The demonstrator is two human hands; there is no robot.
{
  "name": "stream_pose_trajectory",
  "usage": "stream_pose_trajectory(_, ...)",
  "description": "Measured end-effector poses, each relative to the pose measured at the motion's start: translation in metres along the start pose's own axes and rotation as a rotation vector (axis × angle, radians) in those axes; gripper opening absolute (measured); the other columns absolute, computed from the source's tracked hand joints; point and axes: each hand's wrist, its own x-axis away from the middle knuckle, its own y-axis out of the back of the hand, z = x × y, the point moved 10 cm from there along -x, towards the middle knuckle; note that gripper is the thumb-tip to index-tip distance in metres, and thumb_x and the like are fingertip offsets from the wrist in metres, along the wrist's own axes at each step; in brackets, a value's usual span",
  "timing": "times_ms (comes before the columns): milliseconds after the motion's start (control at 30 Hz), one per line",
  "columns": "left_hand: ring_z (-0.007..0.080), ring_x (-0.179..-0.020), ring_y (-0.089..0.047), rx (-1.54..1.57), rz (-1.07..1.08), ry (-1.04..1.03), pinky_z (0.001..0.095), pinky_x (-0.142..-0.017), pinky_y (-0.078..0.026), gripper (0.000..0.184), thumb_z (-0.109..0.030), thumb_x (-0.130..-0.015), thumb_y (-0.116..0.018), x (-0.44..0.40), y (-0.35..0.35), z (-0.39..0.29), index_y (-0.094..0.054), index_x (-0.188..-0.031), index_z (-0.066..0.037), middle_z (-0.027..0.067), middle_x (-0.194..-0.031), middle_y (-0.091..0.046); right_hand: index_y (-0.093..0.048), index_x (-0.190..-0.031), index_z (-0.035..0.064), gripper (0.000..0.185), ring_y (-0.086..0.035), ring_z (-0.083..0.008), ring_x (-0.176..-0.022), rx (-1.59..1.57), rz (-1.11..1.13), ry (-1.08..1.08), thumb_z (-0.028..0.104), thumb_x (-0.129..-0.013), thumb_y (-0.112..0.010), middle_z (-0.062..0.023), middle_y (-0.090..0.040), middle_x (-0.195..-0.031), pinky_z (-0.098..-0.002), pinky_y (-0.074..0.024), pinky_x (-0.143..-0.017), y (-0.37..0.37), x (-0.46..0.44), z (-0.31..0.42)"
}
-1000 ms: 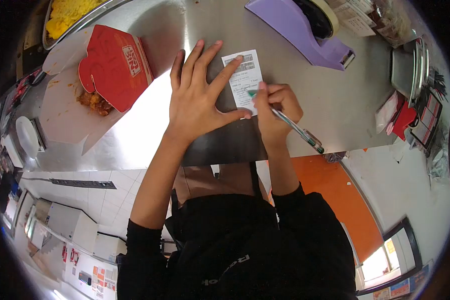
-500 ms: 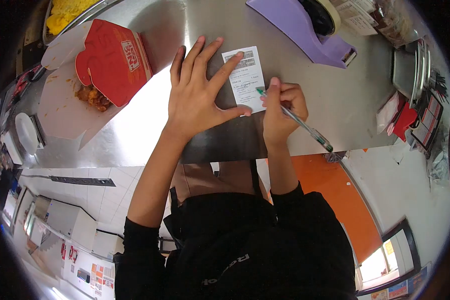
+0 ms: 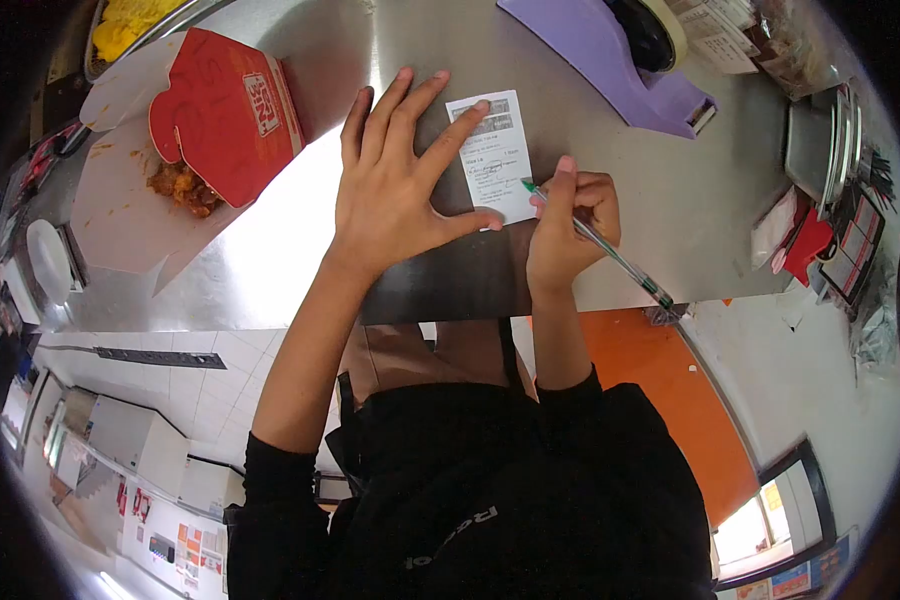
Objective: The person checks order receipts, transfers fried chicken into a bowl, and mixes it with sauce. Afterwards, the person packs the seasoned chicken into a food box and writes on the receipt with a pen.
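Observation:
A small printed receipt (image 3: 498,165) lies flat on the metal counter (image 3: 450,270), with pen marks among its lines. My left hand (image 3: 390,185) is spread over its left side, the index fingertip on its upper part and the thumb on its lower edge. In my right hand (image 3: 572,222) is a clear pen (image 3: 620,260) with a green tip, which points at the receipt's right edge. Left of my left hand stands an open red and white takeaway box (image 3: 240,125) with saucy brown food (image 3: 182,190) in it.
A purple tape dispenser (image 3: 610,65) stands beyond the receipt to the right. Yellow food (image 3: 130,30) fills a tray at the top left. Metal containers (image 3: 820,140), red items and plastic bags crowd the right end. The counter's front edge runs before my body.
My right hand has shifted slightly right, carrying the pen tip from the printed lines toward the receipt's right edge. My left hand stays in place on the paper.

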Motion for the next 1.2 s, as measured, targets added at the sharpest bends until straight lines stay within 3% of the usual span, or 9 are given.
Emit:
stream_pose_trajectory(200,0.0320,-0.134,-0.026,0.031,-0.019,0.000,0.0528,-0.110,-0.014,0.094,-0.073,-0.048,-0.070,0.000,0.002,-0.001,-0.051,-0.129,-0.029,0.0104,-0.140,-0.036,-0.039,-0.060,0.0046,0.034,-0.049,-0.0063,-0.047,0.082,0.143,0.030,0.000,-0.085,-0.062,-0.0058,-0.052,-0.062,-0.0200,-0.0377,-0.042,-0.008,0.004,-0.002)
stream_pose_trajectory(300,0.0301,-0.132,-0.030,0.054,-0.044,0.002,0.0499,-0.110,-0.016,0.090,-0.065,-0.049,-0.074,-0.001,0.008,-0.003,-0.053,-0.127,-0.026,0.0084,-0.138,-0.039,-0.039,-0.059,0.0048,0.034,-0.048,-0.0059,-0.046,0.156,0.146,0.119,0.000,-0.085,-0.061,-0.0056,-0.052,-0.061,-0.0197,-0.0369,-0.042,-0.009,0.006,0.005)
stream_pose_trajectory(367,0.0300,-0.132,-0.030,0.051,-0.045,-0.001,0.0498,-0.110,-0.016,0.090,-0.065,-0.049,-0.074,-0.001,0.008,-0.003,-0.053,-0.127,-0.026,0.0083,-0.138,-0.039,-0.039,-0.059,0.0051,0.035,-0.047,-0.0058,-0.046,0.058,0.049,0.036,-0.001,-0.085,-0.061,-0.0052,-0.052,-0.060,-0.0196,-0.0353,-0.042,-0.001,0.004,0.000)
stream_pose_trajectory(467,0.0327,-0.134,-0.025,-0.006,-0.006,-0.010,0.0533,-0.110,-0.013,0.097,-0.077,-0.048,-0.067,0.000,0.000,-0.001,-0.049,-0.131,-0.030,0.0111,-0.141,-0.035,-0.038,-0.058,0.0054,0.035,-0.045,-0.0056,-0.045,0.047,0.104,0.078,0.000,-0.085,-0.061,-0.0049,-0.051,-0.059,-0.0196,-0.0338,-0.042,-0.003,0.006,-0.002)
stream_pose_trajectory(600,0.0326,-0.134,-0.025,-0.012,-0.001,-0.006,0.0533,-0.110,-0.014,0.097,-0.079,-0.048,-0.066,0.000,-0.001,-0.002,-0.049,-0.131,-0.030,0.0109,-0.141,-0.034,-0.039,-0.059,0.0057,0.035,-0.046,-0.0057,-0.048,0.154,0.223,0.074,0.000,-0.086,-0.060,-0.0040,-0.050,-0.059,-0.0194,-0.0342,-0.044,-0.014,0.006,0.006)
stream_pose_trajectory(800,0.0297,-0.132,-0.030,0.061,-0.043,0.000,0.0509,-0.109,-0.017,0.089,-0.064,-0.050,-0.074,-0.001,0.007,-0.002,-0.053,-0.127,-0.025,0.0082,-0.138,-0.039,-0.043,-0.072,0.0031,0.024,-0.051,-0.0080,-0.055,-0.165,-0.097,-0.031,-0.001,-0.084,-0.062,-0.0080,-0.051,-0.074,-0.0198,-0.0428,-0.050,0.009,0.000,-0.002)
stream_pose_trajectory(900,0.0294,-0.132,-0.030,0.052,-0.036,0.000,0.0510,-0.109,-0.017,0.090,-0.064,-0.049,-0.074,-0.001,0.007,-0.004,-0.053,-0.128,-0.026,0.0080,-0.139,-0.039,-0.044,-0.076,0.0062,0.026,-0.047,-0.0055,-0.055,-0.043,-0.007,0.124,0.004,-0.081,-0.069,-0.0084,-0.050,-0.090,-0.0187,-0.0404,-0.049,0.004,-0.002,0.004)
stream_pose_trajectory(1000,0.0291,-0.132,-0.030,0.048,-0.037,0.001,0.0508,-0.109,-0.017,0.091,-0.064,-0.049,-0.075,-0.002,0.008,-0.004,-0.053,-0.128,-0.026,0.0077,-0.139,-0.039,-0.042,-0.074,0.0034,0.025,-0.052,-0.0080,-0.053,-0.077,-0.018,0.090,-0.003,-0.081,-0.065,-0.0091,-0.052,-0.077,-0.0199,-0.0437,-0.048,0.001,-0.004,0.005)
stream_pose_trajectory(1200,0.0286,-0.133,-0.030,0.054,-0.031,0.005,0.0500,-0.110,-0.015,0.090,-0.063,-0.049,-0.075,-0.002,0.007,-0.003,-0.053,-0.128,-0.026,0.0076,-0.138,-0.039,-0.040,-0.067,0.0051,0.031,-0.050,-0.0059,-0.048,-0.072,0.111,0.018,-0.003,-0.080,-0.067,-0.0071,-0.054,-0.067,-0.0189,-0.0415,-0.044,-0.007,0.005,0.003)
